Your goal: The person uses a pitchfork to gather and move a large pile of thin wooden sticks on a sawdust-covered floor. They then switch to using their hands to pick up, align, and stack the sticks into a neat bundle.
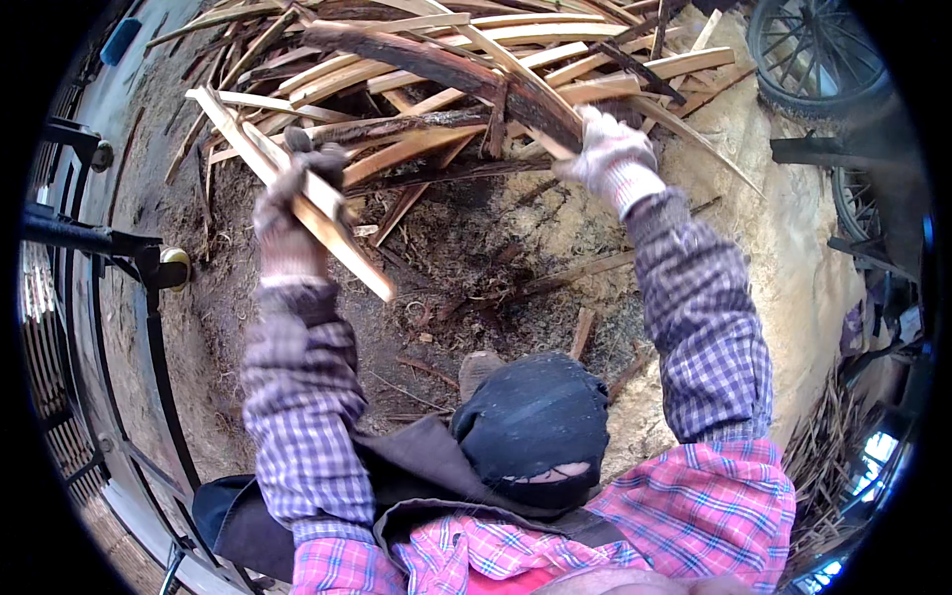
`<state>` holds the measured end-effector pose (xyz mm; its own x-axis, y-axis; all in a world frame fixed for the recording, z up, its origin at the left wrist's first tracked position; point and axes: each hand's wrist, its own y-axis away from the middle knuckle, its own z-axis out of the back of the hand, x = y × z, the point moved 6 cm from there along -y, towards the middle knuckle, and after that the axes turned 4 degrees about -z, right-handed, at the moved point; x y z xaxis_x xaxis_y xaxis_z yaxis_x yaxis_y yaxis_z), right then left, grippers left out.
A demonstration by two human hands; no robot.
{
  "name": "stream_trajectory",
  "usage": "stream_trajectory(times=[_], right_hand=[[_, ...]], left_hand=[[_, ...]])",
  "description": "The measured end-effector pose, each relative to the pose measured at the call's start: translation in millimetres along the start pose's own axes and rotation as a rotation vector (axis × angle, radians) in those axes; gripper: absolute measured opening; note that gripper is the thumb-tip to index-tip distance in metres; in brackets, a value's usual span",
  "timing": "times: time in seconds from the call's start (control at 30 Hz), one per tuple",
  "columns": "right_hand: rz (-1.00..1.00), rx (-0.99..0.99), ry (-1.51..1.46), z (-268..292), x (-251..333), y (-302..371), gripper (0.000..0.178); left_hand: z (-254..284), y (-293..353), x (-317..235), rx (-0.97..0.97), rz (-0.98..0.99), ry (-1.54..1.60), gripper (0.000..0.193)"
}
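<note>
My left hand (300, 188), in a dirty knitted glove, is closed around pale split wood strips (342, 248) that slant from upper left to lower right. Further right, my right hand (617, 154), in a whitish glove, grips the near end of a long dark bark-covered wood slab (426, 61). That slab reaches up and left across a heap of split wood (535, 35), resting over it or just above it. My right fingertips are partly hidden behind the slab's end.
Bark scraps and sawdust cover the ground (476, 258) before my bent knee (535, 426). A spoked wheel (818, 55) stands at the far right. Black metal framing (99, 238) runs along the left, and thin sticks (833, 466) lie at the lower right.
</note>
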<state>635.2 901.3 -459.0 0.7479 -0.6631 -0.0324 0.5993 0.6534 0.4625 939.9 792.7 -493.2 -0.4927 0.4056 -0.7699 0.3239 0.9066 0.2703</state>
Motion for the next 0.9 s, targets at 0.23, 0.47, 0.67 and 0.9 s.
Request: stream_trajectory(times=[0.23, 0.47, 0.67, 0.9], right_hand=[[0.063, -0.328, 0.072, -18.4, 16.1, 27.6, 0.065], [0.037, -0.200, 0.250, 3.9, 24.0, 83.5, 0.065], [0.340, -0.678, 0.308, -18.6, -38.3, 110.0, 0.072], [0.369, -0.681, 0.218, -44.7, -21.0, 92.0, 0.088]], left_hand=[[76.3, 61.2, 167.6, -0.253, 0.292, 0.061, 0.024], [71.3, 73.4, 181.7, -0.189, 0.461, 0.148, 0.017], [62.6, 105.1, 206.0, -0.244, 0.590, 0.002, 0.018], [74.9, 85.3, 205.4, -0.309, 0.511, -0.017, 0.023]])
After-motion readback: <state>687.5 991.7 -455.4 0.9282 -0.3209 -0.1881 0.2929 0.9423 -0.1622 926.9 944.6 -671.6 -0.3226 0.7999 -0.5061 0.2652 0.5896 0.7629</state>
